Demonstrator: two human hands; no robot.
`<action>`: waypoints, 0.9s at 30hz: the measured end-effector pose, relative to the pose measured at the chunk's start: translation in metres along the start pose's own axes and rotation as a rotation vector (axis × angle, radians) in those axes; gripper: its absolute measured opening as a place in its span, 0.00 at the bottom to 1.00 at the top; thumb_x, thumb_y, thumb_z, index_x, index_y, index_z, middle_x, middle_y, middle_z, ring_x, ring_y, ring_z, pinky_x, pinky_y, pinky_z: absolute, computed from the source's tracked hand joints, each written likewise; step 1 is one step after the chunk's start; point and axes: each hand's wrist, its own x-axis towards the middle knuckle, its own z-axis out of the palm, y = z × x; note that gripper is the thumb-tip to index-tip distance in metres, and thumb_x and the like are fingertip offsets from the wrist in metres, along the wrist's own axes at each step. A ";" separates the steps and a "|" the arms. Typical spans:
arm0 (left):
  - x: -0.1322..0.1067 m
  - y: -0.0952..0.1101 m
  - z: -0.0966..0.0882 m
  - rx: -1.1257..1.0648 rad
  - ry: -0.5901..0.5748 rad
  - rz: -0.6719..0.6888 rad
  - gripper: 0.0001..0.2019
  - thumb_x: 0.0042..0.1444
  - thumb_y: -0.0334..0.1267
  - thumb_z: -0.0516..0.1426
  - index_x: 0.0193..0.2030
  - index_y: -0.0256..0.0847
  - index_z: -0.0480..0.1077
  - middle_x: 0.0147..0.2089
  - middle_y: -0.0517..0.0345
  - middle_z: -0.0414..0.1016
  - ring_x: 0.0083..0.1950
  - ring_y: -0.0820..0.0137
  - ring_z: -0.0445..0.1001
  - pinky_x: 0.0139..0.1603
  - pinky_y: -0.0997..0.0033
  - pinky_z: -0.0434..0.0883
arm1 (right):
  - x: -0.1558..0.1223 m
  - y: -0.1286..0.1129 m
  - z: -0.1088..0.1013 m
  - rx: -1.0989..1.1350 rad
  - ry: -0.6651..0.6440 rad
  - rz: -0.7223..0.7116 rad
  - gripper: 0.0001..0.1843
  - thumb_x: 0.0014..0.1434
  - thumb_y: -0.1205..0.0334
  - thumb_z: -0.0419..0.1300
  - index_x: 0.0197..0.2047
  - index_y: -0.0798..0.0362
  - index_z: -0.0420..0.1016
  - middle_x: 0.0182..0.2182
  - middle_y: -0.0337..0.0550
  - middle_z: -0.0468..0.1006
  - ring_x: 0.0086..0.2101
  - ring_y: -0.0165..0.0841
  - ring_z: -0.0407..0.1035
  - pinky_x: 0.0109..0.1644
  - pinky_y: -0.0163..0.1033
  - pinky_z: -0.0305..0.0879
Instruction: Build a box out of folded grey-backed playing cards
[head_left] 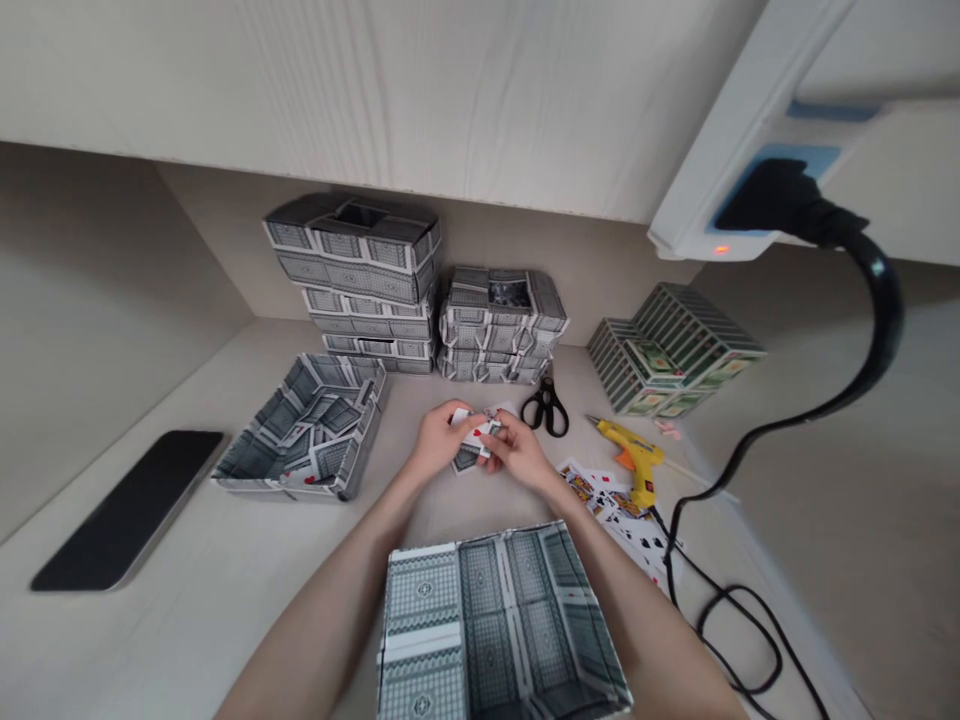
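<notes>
Both my hands meet over the middle of the desk. My left hand (437, 437) and my right hand (520, 449) pinch a small bundle of folded playing cards (474, 440) between them, red pips and a green patterned back showing. Close to me, between my forearms, sits an open box (495, 620) built from playing cards. Loose face-up cards (611, 500) lie just right of my right wrist.
Stacks of finished card boxes (360, 285) (499, 325) stand at the back, with one tilted card tray (307, 430) at the left. Black scissors (546, 407), a yellow glue gun (634, 462) with its black cable, packs of card decks (671, 350) and a dark phone (131, 505) lie around.
</notes>
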 end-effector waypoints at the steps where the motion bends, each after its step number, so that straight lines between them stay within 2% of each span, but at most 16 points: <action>1: 0.000 0.000 0.001 -0.006 0.006 -0.003 0.13 0.43 0.46 0.57 0.26 0.36 0.69 0.22 0.64 0.66 0.23 0.78 0.62 0.23 0.79 0.61 | 0.000 0.000 0.000 -0.002 -0.002 -0.003 0.15 0.49 0.51 0.57 0.33 0.51 0.58 0.16 0.31 0.71 0.13 0.26 0.62 0.17 0.31 0.59; 5: -0.003 0.001 0.003 -0.024 0.037 -0.001 0.12 0.45 0.45 0.56 0.28 0.36 0.70 0.22 0.63 0.68 0.23 0.77 0.63 0.24 0.79 0.62 | 0.000 -0.001 -0.001 -0.005 -0.002 -0.011 0.15 0.49 0.51 0.56 0.32 0.51 0.58 0.16 0.31 0.71 0.13 0.25 0.62 0.18 0.30 0.59; 9: -0.005 0.004 0.003 0.053 0.054 0.052 0.11 0.49 0.43 0.52 0.27 0.37 0.70 0.23 0.61 0.69 0.25 0.75 0.64 0.25 0.78 0.62 | 0.000 -0.002 0.000 0.001 -0.004 -0.015 0.15 0.48 0.51 0.57 0.33 0.52 0.58 0.16 0.31 0.71 0.14 0.25 0.63 0.18 0.30 0.59; 15: -0.007 0.001 0.003 0.171 0.058 0.084 0.12 0.52 0.44 0.49 0.26 0.39 0.65 0.20 0.64 0.65 0.23 0.76 0.62 0.24 0.78 0.59 | 0.000 0.000 0.001 -0.024 -0.020 -0.025 0.15 0.48 0.50 0.57 0.33 0.52 0.61 0.16 0.31 0.70 0.14 0.25 0.63 0.19 0.31 0.59; 20: -0.008 -0.001 0.001 0.298 0.050 0.141 0.13 0.53 0.43 0.48 0.25 0.39 0.64 0.20 0.65 0.61 0.24 0.76 0.60 0.25 0.79 0.57 | 0.001 0.004 0.000 -0.101 -0.004 -0.057 0.18 0.54 0.47 0.49 0.25 0.53 0.63 0.13 0.33 0.67 0.15 0.25 0.62 0.20 0.30 0.58; 23: -0.007 -0.001 0.000 0.306 0.028 0.166 0.13 0.53 0.43 0.48 0.24 0.39 0.66 0.21 0.64 0.64 0.24 0.76 0.60 0.25 0.78 0.58 | 0.000 0.005 -0.001 -0.127 0.019 -0.062 0.19 0.55 0.47 0.49 0.25 0.53 0.64 0.14 0.34 0.67 0.16 0.25 0.61 0.20 0.31 0.58; 27: -0.007 0.002 0.000 0.201 0.019 0.152 0.13 0.52 0.45 0.50 0.28 0.39 0.70 0.25 0.62 0.71 0.27 0.75 0.66 0.30 0.77 0.62 | 0.001 0.004 -0.003 -0.116 0.089 -0.112 0.17 0.53 0.48 0.52 0.26 0.53 0.69 0.15 0.35 0.67 0.17 0.26 0.60 0.21 0.32 0.58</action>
